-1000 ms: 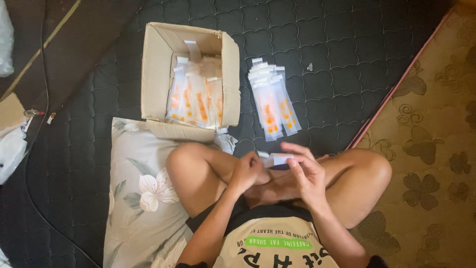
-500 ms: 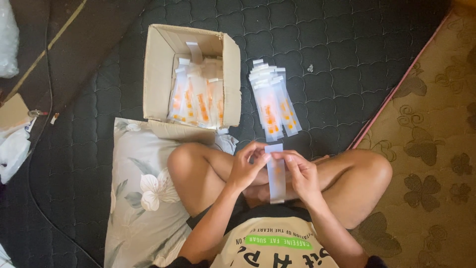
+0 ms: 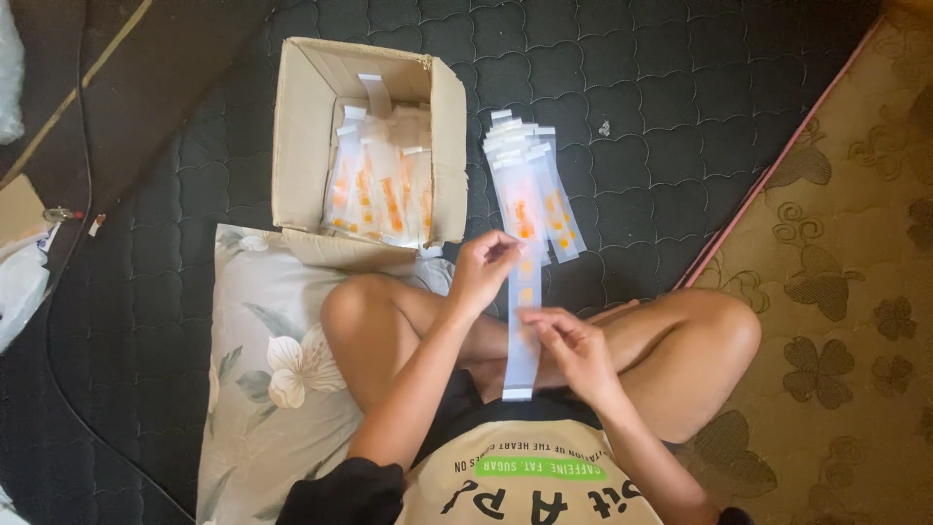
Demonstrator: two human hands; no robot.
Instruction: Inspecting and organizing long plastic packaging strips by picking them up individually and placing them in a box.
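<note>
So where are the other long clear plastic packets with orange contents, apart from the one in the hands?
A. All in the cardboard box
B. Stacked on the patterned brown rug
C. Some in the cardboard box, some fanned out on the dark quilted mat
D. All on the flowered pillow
C: several packets stand in the open cardboard box, and another fanned pile of clear packets lies on the dark quilted mat beside it.

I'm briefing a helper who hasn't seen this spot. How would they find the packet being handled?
Start at the open cardboard box on the dark quilted mat. Just below it, over the crossed legs, the left hand and right hand hold one long clear packet upright. Unlike the fanned pile beside the box, it is lifted and alone.
</note>
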